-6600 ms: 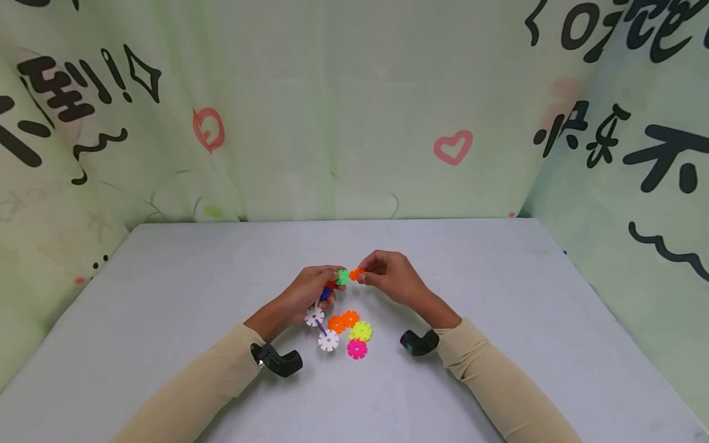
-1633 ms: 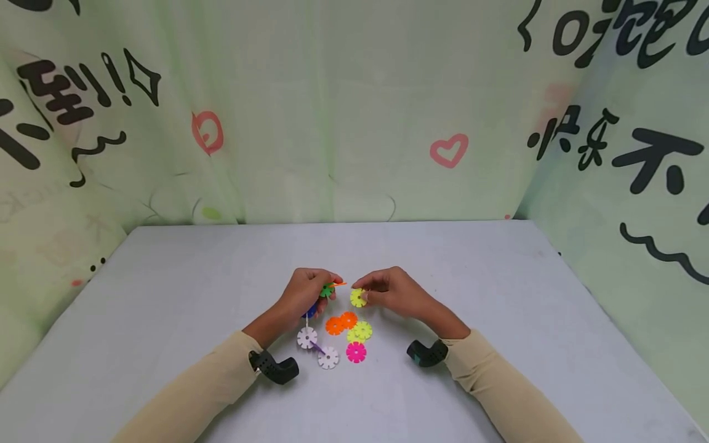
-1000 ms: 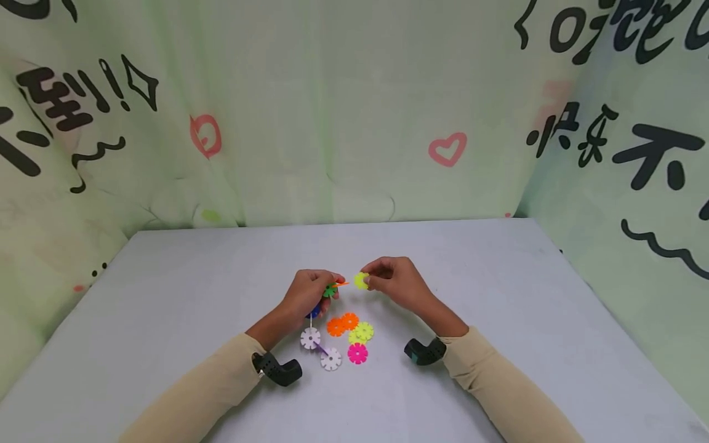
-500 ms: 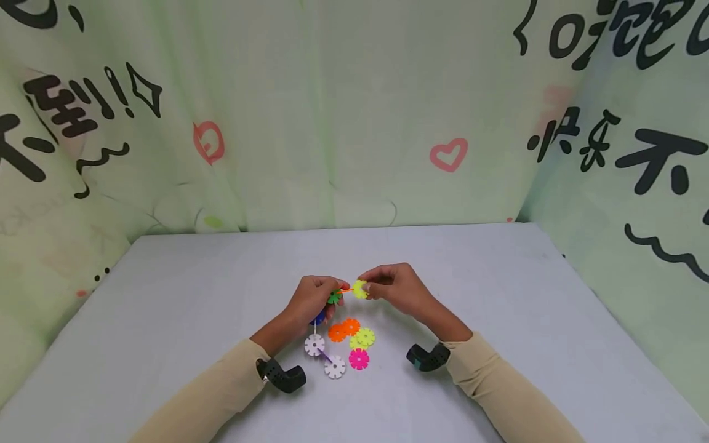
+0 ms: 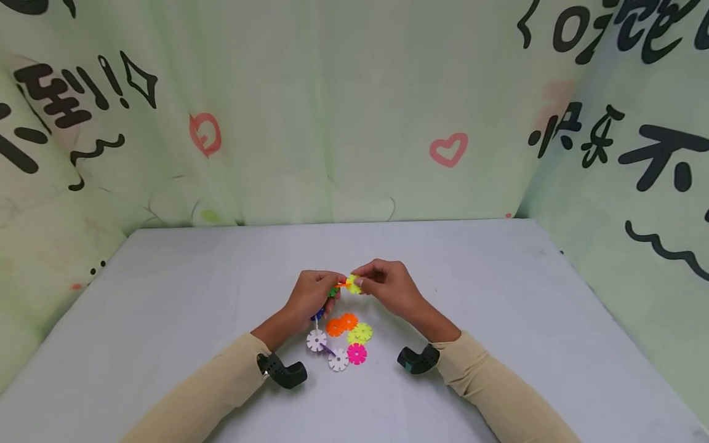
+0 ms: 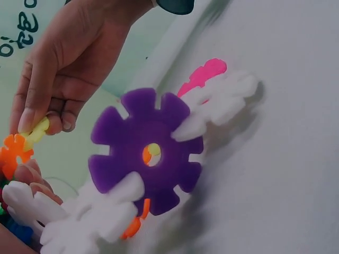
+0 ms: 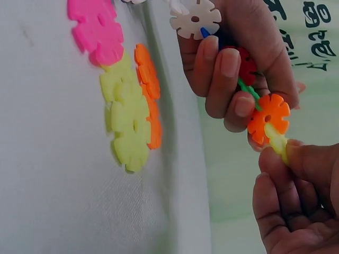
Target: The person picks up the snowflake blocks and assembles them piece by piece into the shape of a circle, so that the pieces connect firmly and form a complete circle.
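My left hand [image 5: 307,296] grips a chain of notched plastic snowflake discs. From its fingers hang a blue disc [image 5: 317,315], a white disc [image 5: 316,340], a purple disc [image 6: 119,140] and another white disc [image 5: 338,360], low by the table. A red disc [image 7: 247,64] and a green one [image 5: 333,291] sit among the fingers, with an orange disc [image 7: 279,107] at the chain's upper end. My right hand [image 5: 390,288] pinches a yellow disc [image 5: 353,285] between thumb and fingertips. Its edge meets the orange disc's edge in the right wrist view; how deep the notches engage is unclear.
On the white table [image 5: 471,277] below the hands lie loose discs: orange ones [image 5: 349,321], overlapping yellow ones [image 5: 360,333] and a pink one [image 5: 357,354]. The lowest white disc of the chain is right beside the pink one. A printed curtain [image 5: 376,92] stands behind the table.
Earlier the right hand held an orange disc at the green one; that orange disc is now on the chain. The right hand has since brought a yellow disc leftward against it.
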A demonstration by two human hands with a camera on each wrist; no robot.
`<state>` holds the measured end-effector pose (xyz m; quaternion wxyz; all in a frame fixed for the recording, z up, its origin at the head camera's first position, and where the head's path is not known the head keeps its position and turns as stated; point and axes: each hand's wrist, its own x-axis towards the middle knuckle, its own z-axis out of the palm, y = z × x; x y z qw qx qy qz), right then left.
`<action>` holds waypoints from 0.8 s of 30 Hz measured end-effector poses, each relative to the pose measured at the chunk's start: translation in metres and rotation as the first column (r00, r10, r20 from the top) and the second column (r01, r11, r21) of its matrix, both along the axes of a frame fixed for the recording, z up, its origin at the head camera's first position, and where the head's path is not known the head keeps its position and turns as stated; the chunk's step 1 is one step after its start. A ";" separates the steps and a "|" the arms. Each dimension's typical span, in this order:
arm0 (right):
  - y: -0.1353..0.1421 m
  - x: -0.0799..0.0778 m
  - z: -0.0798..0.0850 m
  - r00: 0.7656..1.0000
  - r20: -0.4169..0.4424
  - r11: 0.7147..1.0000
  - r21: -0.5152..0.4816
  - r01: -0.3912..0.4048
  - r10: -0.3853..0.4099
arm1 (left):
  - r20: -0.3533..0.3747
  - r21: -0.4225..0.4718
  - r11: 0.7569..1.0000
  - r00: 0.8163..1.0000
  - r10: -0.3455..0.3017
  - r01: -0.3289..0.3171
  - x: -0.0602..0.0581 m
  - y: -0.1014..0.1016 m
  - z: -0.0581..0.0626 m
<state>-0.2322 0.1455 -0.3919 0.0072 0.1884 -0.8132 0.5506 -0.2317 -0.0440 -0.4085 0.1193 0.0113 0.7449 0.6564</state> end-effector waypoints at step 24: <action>0.007 0.000 0.003 0.999 0.051 0.999 -0.037 0.006 -0.004 | -0.102 0.006 0.999 0.994 -0.036 0.037 -0.002 -0.005 0.001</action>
